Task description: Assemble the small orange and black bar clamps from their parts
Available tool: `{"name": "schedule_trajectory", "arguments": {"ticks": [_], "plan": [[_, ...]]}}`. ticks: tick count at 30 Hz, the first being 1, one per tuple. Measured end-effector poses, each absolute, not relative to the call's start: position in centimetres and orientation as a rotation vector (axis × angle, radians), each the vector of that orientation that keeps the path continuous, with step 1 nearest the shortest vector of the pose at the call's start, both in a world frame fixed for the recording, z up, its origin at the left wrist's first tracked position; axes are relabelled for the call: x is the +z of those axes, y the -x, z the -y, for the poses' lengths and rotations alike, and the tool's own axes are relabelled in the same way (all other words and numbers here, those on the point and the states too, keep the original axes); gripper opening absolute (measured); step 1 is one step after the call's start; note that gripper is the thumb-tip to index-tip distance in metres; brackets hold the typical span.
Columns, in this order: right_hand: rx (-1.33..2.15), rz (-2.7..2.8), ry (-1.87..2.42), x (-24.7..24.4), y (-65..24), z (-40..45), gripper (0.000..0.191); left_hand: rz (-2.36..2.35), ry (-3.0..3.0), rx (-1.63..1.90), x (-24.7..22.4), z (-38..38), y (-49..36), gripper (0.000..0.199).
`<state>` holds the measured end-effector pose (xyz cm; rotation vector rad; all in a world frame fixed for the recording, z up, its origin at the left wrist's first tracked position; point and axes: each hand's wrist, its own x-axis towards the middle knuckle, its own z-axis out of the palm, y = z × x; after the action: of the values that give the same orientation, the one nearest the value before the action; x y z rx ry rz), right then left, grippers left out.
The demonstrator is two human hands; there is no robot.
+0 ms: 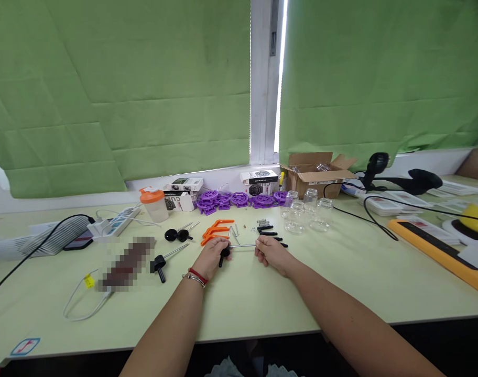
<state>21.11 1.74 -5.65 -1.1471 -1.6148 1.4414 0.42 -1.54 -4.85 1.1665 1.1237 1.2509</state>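
My left hand [216,254] is closed around the black end of a crank handle with a thin metal rod [242,245]. The rod lies level, pointing right, and my right hand [267,250] pinches its far end. Fingers hide part of the black end and the rod's tip. Just beyond my left hand lie orange plastic brackets [217,231] and several loose bolts [235,234]. Behind my right hand are small black handle pieces [267,233] and springs [263,222]. To the left rests a similar crank handle [159,263], with more black cranks [177,235] behind it.
Purple plastic frames [239,199] line the back of the table. Glass jars [310,201] stand right of centre before an open cardboard box [319,183]. Leftward are an orange-lidded shaker bottle [154,204], a power strip [121,222] and cables. An orange-edged device [431,254] lies right.
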Motion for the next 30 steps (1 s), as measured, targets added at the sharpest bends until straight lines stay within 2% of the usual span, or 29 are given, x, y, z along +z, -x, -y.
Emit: {"name": "schedule_trajectory", "arguments": {"ticks": [30], "plan": [[1.437,1.618,1.169,-4.86,-20.96,-1.22,0.026,-1.15,-1.159,1.227,-4.16,1.83,-0.7,0.009]]}}
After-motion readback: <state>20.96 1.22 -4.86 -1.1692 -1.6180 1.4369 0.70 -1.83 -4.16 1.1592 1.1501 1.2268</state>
